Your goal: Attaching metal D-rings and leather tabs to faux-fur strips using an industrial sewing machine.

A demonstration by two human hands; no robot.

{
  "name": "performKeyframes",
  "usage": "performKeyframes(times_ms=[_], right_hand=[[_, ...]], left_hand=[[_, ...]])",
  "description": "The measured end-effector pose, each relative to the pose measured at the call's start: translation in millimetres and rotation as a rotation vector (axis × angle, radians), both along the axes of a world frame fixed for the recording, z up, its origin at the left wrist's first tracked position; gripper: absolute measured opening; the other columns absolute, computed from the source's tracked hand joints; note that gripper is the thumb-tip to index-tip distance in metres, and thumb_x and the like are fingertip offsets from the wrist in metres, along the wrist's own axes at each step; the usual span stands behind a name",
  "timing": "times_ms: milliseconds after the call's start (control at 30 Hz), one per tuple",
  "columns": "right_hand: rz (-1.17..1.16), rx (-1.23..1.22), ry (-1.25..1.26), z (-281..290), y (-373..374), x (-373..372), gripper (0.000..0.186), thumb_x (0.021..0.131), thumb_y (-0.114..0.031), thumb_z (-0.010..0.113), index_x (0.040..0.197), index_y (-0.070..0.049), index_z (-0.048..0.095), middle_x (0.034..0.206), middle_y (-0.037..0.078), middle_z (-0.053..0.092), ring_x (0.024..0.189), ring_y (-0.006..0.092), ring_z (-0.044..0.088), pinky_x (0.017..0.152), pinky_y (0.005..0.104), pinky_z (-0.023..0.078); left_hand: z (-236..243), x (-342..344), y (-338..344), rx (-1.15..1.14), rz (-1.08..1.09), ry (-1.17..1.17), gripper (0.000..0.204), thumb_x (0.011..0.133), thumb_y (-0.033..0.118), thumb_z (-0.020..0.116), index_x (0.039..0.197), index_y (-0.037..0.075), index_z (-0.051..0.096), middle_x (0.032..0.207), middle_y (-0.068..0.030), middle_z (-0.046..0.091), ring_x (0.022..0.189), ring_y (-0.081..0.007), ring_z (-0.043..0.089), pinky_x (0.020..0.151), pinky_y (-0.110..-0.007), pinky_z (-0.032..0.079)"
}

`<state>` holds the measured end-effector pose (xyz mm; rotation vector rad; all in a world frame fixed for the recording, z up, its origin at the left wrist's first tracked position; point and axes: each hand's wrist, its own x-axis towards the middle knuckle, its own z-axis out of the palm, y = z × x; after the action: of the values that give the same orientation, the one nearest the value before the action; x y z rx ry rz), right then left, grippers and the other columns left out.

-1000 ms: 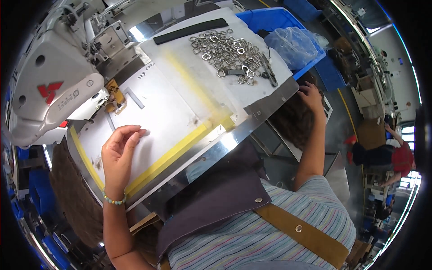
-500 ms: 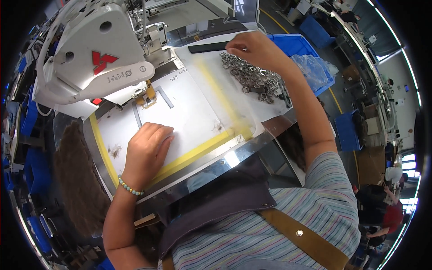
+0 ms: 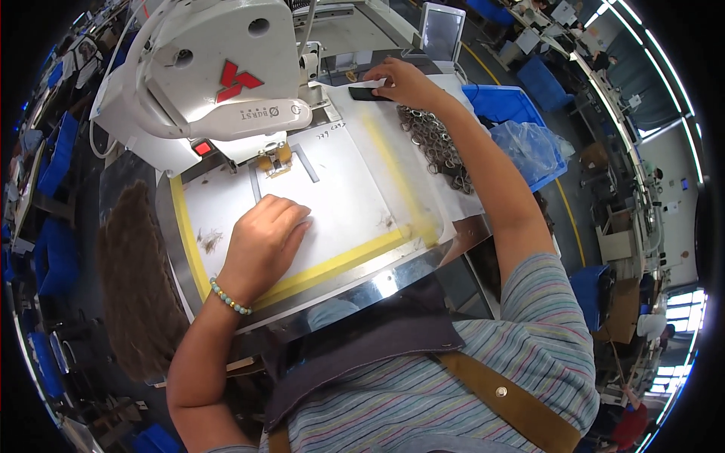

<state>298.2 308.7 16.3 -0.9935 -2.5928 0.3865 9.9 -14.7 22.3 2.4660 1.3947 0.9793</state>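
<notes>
My left hand (image 3: 268,234) rests on the white sheet (image 3: 347,204) with yellow tape borders, fingers curled together, nothing visible in them. Just above it, a slotted template (image 3: 310,170) sits by the brass-coloured foot (image 3: 273,164) of a white sewing machine (image 3: 204,64). At the board's back, my right hand (image 3: 400,81) has its fingers closed at a black strip (image 3: 361,93); the fingertips are partly hidden. Beneath my right wrist and forearm is a pile of metal rings (image 3: 429,147).
A blue bin (image 3: 545,170) with clear plastic bags adjoins the board at right, and a small screen (image 3: 439,30) stands behind. Brown fur material (image 3: 136,279) hangs left. A co-worker in red (image 3: 630,426) is at far right, among other workbenches and bins.
My right hand has moved from the right side, below the blue bin, up and left to the black strip. My left hand has turned palm down; the view has shifted.
</notes>
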Motion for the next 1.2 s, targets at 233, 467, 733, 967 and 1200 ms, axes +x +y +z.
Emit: performKeyframes(times_ms=[233,467,733,967,1200], right_hand=[[0.024,-0.038,-0.037,11.4,-2.2,-7.6,0.034,0.088,-0.033,0.086,0.109,-0.007,0.081,0.111,0.015,0.072,0.094,0.0305,0.071,0.084,0.0415,0.055],[-0.010,-0.143,-0.030,11.2,11.0,-6.4,0.037,0.085,-0.035,0.089,0.109,-0.007,0.081,0.103,0.012,0.075,0.087,0.0256,0.069,0.080,0.0400,0.055],[-0.032,-0.093,0.111,-1.3,3.5,-2.8,0.037,0.084,-0.028,0.091,0.112,-0.005,0.080,0.099,0.009,0.075,0.088,0.0221,0.069,0.080,0.0367,0.055],[-0.013,-0.056,0.185,-9.7,1.0,-1.2,0.037,0.085,-0.026,0.092,0.114,-0.006,0.081,0.106,0.010,0.073,0.089,0.0220,0.068,0.081,0.0362,0.055],[0.011,-0.029,0.169,-8.2,0.3,1.0,0.035,0.085,-0.027,0.091,0.112,-0.008,0.082,0.107,0.011,0.072,0.088,0.0233,0.067,0.080,0.0362,0.055]], left_hand=[[-0.1,-0.6,0.0,0.000,0.014,0.011,0.014,0.088,0.003,0.079,0.101,0.001,0.072,0.097,-0.0113,0.072,0.093,-0.0294,0.069,0.080,-0.040,0.058],[-0.6,-1.0,1.1,0.000,0.006,-0.005,0.014,0.088,0.003,0.078,0.101,0.001,0.073,0.097,-0.0110,0.072,0.094,-0.0290,0.069,0.081,-0.040,0.058],[-1.8,-1.4,0.2,0.016,0.002,0.008,0.015,0.088,0.004,0.079,0.101,0.001,0.073,0.097,-0.0111,0.073,0.093,-0.0287,0.069,0.081,-0.039,0.058],[-2.8,-1.1,0.6,0.022,0.007,0.011,0.015,0.089,0.005,0.079,0.102,0.001,0.074,0.097,-0.0111,0.073,0.093,-0.0283,0.069,0.080,-0.039,0.059],[-2.6,-0.7,1.8,0.022,0.001,0.007,0.015,0.089,0.005,0.079,0.102,0.001,0.074,0.097,-0.0111,0.073,0.093,-0.0285,0.069,0.080,-0.039,0.058]])
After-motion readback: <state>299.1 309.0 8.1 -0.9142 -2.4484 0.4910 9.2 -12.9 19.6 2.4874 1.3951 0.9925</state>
